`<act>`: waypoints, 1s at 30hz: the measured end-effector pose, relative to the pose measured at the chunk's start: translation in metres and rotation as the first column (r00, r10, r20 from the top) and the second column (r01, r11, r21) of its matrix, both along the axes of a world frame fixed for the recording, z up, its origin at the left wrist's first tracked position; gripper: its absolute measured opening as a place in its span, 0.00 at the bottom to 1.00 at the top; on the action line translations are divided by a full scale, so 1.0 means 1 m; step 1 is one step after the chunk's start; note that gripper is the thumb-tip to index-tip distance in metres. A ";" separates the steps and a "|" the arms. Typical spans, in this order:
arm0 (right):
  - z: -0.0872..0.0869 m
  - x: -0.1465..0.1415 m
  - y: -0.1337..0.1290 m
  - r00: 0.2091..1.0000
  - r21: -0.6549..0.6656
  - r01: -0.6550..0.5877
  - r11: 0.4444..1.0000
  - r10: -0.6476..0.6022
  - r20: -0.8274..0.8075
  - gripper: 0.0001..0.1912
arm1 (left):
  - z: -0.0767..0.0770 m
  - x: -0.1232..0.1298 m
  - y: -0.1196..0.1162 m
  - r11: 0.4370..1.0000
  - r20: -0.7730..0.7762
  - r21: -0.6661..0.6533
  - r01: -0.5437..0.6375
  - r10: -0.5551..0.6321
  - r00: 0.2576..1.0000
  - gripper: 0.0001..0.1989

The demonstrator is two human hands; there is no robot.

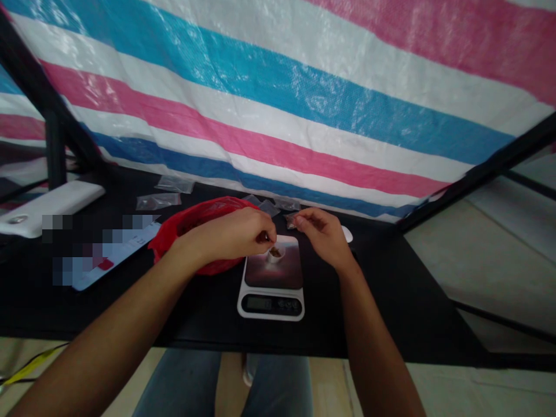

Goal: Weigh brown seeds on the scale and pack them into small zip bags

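Two hands over a kitchen scale: left hand pinches dark bits above a white cup on it; right hand pinches a small plastic bag beyond it. A loosened pinch could drop bits past the cup.

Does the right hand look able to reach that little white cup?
Probably yes: the right hand is close to the white cup, though the left hand sits right over it.
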State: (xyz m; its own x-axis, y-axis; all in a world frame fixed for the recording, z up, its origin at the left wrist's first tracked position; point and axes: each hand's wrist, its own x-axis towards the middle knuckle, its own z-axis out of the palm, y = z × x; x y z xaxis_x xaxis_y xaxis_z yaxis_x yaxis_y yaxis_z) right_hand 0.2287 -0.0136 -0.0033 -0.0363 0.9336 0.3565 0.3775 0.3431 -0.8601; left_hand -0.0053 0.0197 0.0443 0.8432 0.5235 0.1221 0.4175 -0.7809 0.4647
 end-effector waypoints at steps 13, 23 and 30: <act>-0.032 0.009 0.011 0.989 0.042 0.148 0.988 -0.148 -0.010 0.12 | -0.011 -0.049 0.023 0.971 -0.118 0.084 -0.223 0.232 0.966 0.11; -0.039 0.008 0.012 0.966 0.064 0.137 0.988 -0.148 0.212 0.10 | -0.050 -0.055 0.043 0.941 -0.365 0.039 -0.337 0.327 0.872 0.14; -0.039 0.010 0.010 0.943 0.068 0.143 0.987 -0.157 0.293 0.11 | -0.062 -0.060 0.055 0.921 -0.229 0.124 -0.370 0.390 0.892 0.11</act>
State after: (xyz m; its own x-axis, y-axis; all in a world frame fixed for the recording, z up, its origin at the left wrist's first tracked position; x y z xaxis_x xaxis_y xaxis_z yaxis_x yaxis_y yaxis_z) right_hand 0.2383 -0.0033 -0.0419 -0.0080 0.9195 0.3931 0.6635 0.2990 -0.6859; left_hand -0.0648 0.0743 -0.0180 0.5900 0.8074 -0.0110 0.7821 -0.5680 0.2563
